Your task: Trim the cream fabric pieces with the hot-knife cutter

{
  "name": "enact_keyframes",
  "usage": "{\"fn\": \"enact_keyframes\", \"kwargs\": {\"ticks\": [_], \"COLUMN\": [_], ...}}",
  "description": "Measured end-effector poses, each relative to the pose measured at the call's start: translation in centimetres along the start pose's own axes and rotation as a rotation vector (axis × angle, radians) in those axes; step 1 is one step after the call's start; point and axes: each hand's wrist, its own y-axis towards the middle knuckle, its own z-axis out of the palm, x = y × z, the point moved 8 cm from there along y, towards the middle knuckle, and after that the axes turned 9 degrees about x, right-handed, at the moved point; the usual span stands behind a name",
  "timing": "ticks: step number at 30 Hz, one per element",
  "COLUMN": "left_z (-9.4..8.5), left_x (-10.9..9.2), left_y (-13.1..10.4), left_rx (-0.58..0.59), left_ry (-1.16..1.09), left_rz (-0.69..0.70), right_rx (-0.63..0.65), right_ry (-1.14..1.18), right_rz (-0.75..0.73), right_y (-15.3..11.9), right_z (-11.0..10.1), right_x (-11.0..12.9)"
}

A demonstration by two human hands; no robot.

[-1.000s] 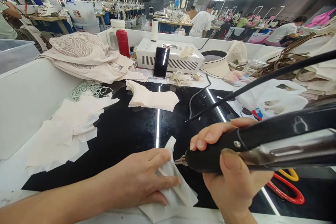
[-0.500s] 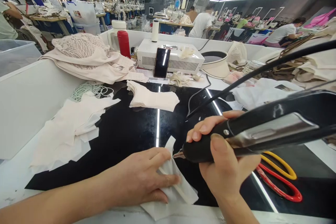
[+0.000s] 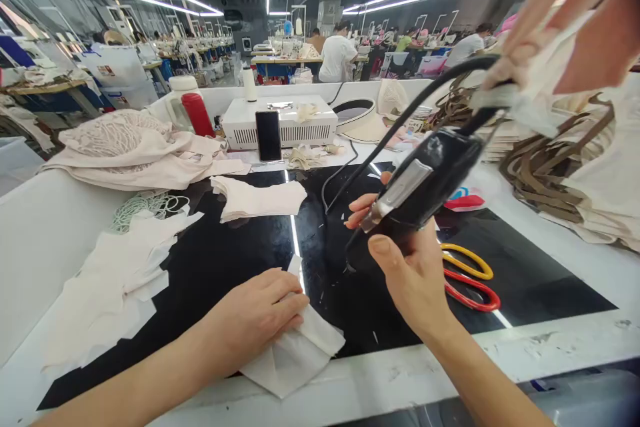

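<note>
My left hand (image 3: 265, 310) is closed on a cream fabric piece (image 3: 295, 360) at the near edge of the black work surface (image 3: 240, 260), fingers curled and pressing down. To its right my right hand (image 3: 410, 267) holds a black corded handheld cutter (image 3: 410, 187) with a metal plate along its side. Its front end points down and left, lifted clear of the fabric. Scissors with yellow and red handles (image 3: 473, 290) lie just right of that hand, their blades hidden. A stack of cream fabric pieces (image 3: 257, 199) lies farther back.
Another person's hand (image 3: 510, 67), blurred, reaches in at upper right beside the cord. Loose cream pieces (image 3: 110, 280) and green cord (image 3: 145, 210) lie left. A phone (image 3: 269, 137) leans on a vented white box (image 3: 310, 123). Brown straps (image 3: 543, 153) are piled right.
My right hand has raised the cutter off the fabric and tilted it more steeply. Another person's hand has appeared at upper right. The whole view has shifted right.
</note>
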Motion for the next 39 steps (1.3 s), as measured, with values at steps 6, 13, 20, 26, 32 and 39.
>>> {"fn": "enact_keyframes", "kwargs": {"ticks": [6,13,20,26,32,39], "left_z": [2.4,4.2,4.4,2.4,1.3,1.6], "left_x": [-0.9,0.6,2.0,2.0,1.1,0.8], "left_y": [1.6,1.2,1.6,0.8,-0.4,-0.2], "left_rx": [-0.051,0.029,0.346,0.357,0.335,0.222], "left_ry": [0.062,0.072,0.115,-0.070,-0.413,-0.742], "left_rz": [-0.016,-0.159,-0.451,-0.695,-0.946,-0.930], "right_rx": [0.056,0.235,0.262,0.222,0.261,0.266], "right_ry": [-0.548,-1.025,-1.159,-1.305,-1.253,-1.082], "right_rz": [0.088,0.000,-0.132,-0.186,-0.178,-0.082], "right_y": [-3.0,-7.5,-8.2,-7.9,-7.0,-7.8], "right_z": [-7.5,-16.3,-15.2,-13.8,-14.2,-16.6], "right_x": [-4.0,-11.0,-11.7,-13.7,-13.7,-12.2]}}
